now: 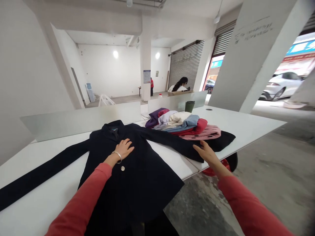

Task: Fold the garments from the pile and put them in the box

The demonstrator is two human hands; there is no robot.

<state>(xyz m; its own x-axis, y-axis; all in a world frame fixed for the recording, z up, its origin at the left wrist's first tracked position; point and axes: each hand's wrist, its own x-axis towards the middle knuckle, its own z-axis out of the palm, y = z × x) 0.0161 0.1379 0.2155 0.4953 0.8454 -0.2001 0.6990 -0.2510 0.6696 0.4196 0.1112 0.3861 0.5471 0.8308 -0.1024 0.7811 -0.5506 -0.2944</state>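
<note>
A dark navy coat (137,170) lies spread front side up on the white table, collar toward the far side, with its hem hanging over the near edge. One round shiny button shows on its front. My left hand (123,149) rests flat on the chest of the coat, fingers stretched out, a silver bangle on the wrist. At the cuff end of the coat's right-hand sleeve (177,147) is my right hand (206,152), its fingers extended and apart; whether it touches the fabric I cannot tell. The other sleeve (49,167) reaches out to the left.
Folded clothes (182,123) in several colours are piled behind the right-hand sleeve. A dark green cup (189,106) stands by the low frosted divider (86,116). Something red (211,170) sits below the table edge (261,126). A person (180,86) is beyond the divider.
</note>
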